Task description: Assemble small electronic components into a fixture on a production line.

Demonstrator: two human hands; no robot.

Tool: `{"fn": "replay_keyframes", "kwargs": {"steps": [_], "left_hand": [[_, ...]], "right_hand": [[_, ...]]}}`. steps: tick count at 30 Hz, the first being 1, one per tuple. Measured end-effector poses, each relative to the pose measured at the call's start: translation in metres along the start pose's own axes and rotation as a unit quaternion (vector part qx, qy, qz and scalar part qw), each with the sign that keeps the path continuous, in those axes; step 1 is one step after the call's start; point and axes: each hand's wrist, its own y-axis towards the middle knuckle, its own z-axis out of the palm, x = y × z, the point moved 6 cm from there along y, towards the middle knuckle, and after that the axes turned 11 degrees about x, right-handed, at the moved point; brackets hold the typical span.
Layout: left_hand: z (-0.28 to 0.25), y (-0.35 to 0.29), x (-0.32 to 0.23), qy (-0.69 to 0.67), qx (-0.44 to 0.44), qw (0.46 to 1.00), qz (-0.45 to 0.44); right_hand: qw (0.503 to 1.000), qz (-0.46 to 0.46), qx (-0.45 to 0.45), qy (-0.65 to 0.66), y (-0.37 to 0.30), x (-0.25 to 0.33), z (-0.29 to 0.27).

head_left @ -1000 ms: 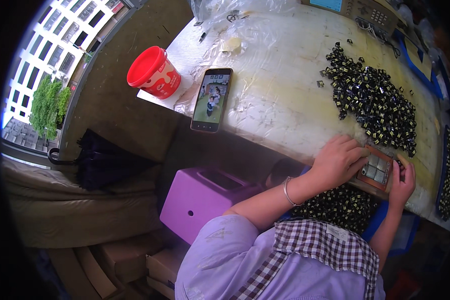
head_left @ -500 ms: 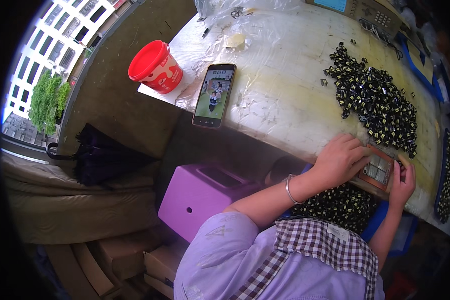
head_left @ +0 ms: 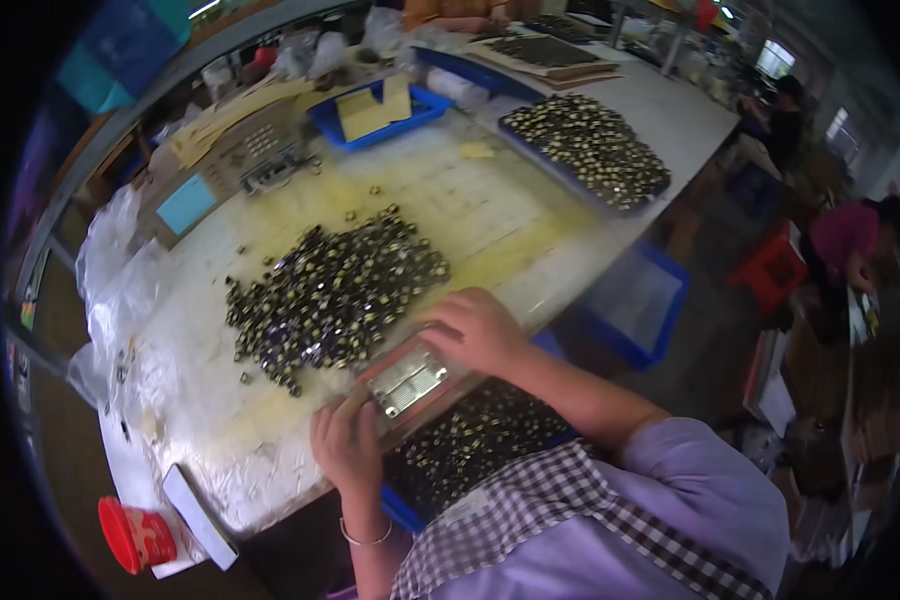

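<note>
At the table's near edge lies a small reddish-brown rectangular frame (head_left: 408, 382) with a shiny ribbed metal plate inside it. My left hand (head_left: 348, 440), a bracelet on its wrist, has its bent fingers on the left end of the frame. The right end is gripped by my right hand (head_left: 475, 335), its fingers curled over the edge. Just beyond the frame spreads a heap of small black parts with yellowish bands (head_left: 335, 290). Below, close to my apron, more of the same parts (head_left: 480, 435) fill a blue-rimmed tray.
Past the heap stand a grey device with a screen (head_left: 185, 203) and a blue tray with yellowish sheets (head_left: 380, 110). A filled parts tray (head_left: 590, 145) lies far right. Near left are a phone (head_left: 198, 520) and a red bucket (head_left: 135, 535). Other people work further off.
My view has swung to the right, bringing the far table and other people in; the phone and bucket now sit at lower left. Both hands remain at the frame.
</note>
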Motion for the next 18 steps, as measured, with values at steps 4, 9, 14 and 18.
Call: {"fn": "replay_keyframes", "kwargs": {"steps": [4,9,14,18], "left_hand": [[0.013,0.008,0.000,-0.004,0.007,1.000,0.030],[0.008,-0.005,0.007,0.003,0.002,1.000,-0.010],[0.011,-0.004,0.007,0.006,-0.002,1.000,-0.005],[0.018,0.001,0.002,-0.010,-0.003,1.000,0.009]], "right_hand": [[1.000,0.021,-0.001,-0.009,-0.003,-0.012,-0.007],[1.000,-0.004,0.025,0.006,-0.003,-0.003,0.003],[0.999,-0.011,0.016,0.026,-0.005,-0.001,-0.003],[1.000,-0.011,0.016,0.008,-0.008,-0.006,-0.011]]}}
